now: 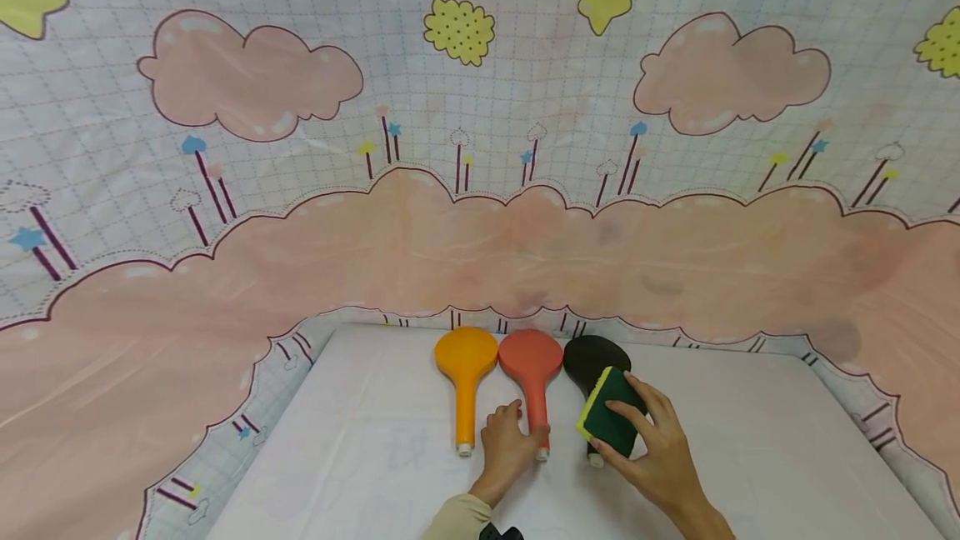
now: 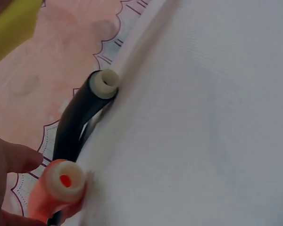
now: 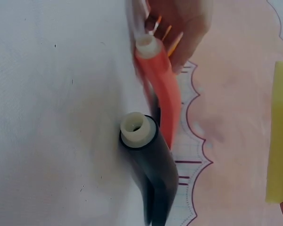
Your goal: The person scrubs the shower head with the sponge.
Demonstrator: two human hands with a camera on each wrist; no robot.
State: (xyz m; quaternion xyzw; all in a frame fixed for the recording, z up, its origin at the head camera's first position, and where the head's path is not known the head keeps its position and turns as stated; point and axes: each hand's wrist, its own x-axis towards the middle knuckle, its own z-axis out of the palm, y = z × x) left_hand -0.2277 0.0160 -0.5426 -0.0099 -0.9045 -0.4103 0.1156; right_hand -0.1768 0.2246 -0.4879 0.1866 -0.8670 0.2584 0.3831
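An orange shower head (image 1: 466,352), a red shower head (image 1: 530,353) and a black shower head (image 1: 596,357) lie in a row, round heads away from me, cream hollow ends near. My left hand (image 1: 507,444) is at the red one's handle, its thumb over the handle and its fingers spread to the left. In the left wrist view the red handle's end (image 2: 68,181) shows beside the thumb. My right hand (image 1: 660,448) grips a green and yellow scouring sponge (image 1: 615,415) by its edges, overlapping the black shower head, whose handle it partly hides.
The shower heads lie on a white-covered table (image 1: 360,440). Behind it hangs a patterned cloth (image 1: 450,248) with clouds and stars, which also drops around the table's sides. In the right wrist view the sponge (image 3: 279,132) is at the right edge.
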